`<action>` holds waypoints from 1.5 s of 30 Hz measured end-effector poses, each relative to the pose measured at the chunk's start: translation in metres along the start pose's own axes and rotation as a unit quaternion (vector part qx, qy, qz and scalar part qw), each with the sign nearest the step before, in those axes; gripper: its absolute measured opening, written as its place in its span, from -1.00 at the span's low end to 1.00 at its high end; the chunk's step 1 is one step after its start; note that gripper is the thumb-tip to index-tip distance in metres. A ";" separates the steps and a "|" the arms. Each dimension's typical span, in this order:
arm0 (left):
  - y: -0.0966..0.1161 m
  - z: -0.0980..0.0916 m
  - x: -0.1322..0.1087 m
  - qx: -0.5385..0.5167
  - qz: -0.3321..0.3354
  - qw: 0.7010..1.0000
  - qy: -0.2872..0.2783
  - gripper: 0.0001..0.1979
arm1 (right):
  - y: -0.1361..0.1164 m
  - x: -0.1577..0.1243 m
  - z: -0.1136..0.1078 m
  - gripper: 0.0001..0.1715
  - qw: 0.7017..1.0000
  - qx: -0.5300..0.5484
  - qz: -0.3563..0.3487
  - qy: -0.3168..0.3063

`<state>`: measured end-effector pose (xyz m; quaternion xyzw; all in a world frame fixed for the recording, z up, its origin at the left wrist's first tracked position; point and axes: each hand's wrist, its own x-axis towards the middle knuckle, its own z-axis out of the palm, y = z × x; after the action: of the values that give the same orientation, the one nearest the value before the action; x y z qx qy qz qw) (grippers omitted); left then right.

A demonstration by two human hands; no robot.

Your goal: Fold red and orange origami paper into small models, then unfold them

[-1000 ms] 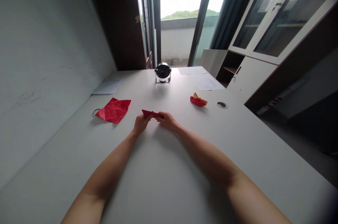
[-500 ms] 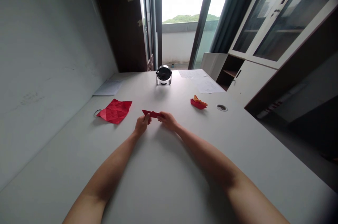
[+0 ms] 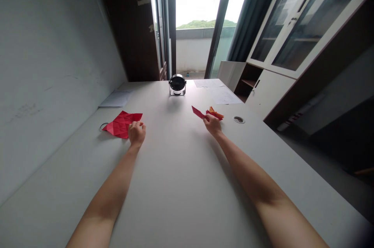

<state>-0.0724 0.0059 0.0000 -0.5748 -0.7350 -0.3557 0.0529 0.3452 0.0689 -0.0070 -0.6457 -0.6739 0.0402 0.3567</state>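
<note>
My right hand [image 3: 212,124] pinches a narrow folded strip of red paper [image 3: 198,112], its pointed end sticking out to the left. Right behind that hand sits an orange-and-red folded paper piece [image 3: 216,114], partly covered by the fingers; whether the two touch, I cannot tell. On the left, my left hand [image 3: 136,133] is at the right edge of a creased red paper sheet [image 3: 118,124], its fingers loosely bent and no object visible in them. Contact between those fingers and the sheet is unclear.
A dark ring [image 3: 103,126] lies partly under the red sheet's left corner. At the far edge of the white table [image 3: 172,185] stands a small round black-and-silver device [image 3: 177,85]. White papers [image 3: 223,95] lie back right, another paper [image 3: 116,98] back left. A cable hole [image 3: 239,120] is at right.
The hands have parted. My right hand has carried the folded red paper rightward to the orange-and-red piece; my left hand has let go of it and moved left to the creased sheet.
</note>
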 end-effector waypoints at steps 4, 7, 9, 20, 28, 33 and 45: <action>-0.018 -0.001 0.002 0.066 -0.068 0.996 -0.002 -0.68 | 0.045 -0.007 -0.013 -0.78 0.997 -0.078 0.011 0.018; -0.027 0.003 0.003 0.085 -0.105 0.990 -0.036 -0.52 | 0.062 -0.010 -0.012 -0.77 0.995 -0.090 0.045 0.028; -0.031 0.004 0.004 0.092 -0.120 0.987 -0.050 -0.45 | 0.066 -0.009 -0.010 -0.77 0.993 -0.089 0.067 0.032; -0.040 0.005 0.007 0.103 -0.073 0.988 -0.086 -0.49 | 0.063 0.001 -0.010 -0.73 0.987 -0.104 0.115 0.037; -0.041 0.002 0.008 0.100 -0.058 0.992 -0.055 -0.70 | 0.063 -0.008 -0.014 -0.76 0.986 -0.064 0.130 0.080; -0.036 0.000 0.005 0.144 -0.009 0.986 -0.079 -0.80 | 0.066 -0.008 -0.010 -0.74 0.987 -0.059 0.128 0.081; 0.012 0.007 -0.015 0.113 0.119 0.977 -0.133 -0.85 | 0.069 -0.006 -0.012 -0.81 0.985 -0.057 0.143 0.078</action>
<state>-0.0539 -0.0010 -0.0072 -0.6908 -0.6971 -0.1821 0.0615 0.4091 0.0700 -0.0366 -0.7558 -0.5459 0.0019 0.3616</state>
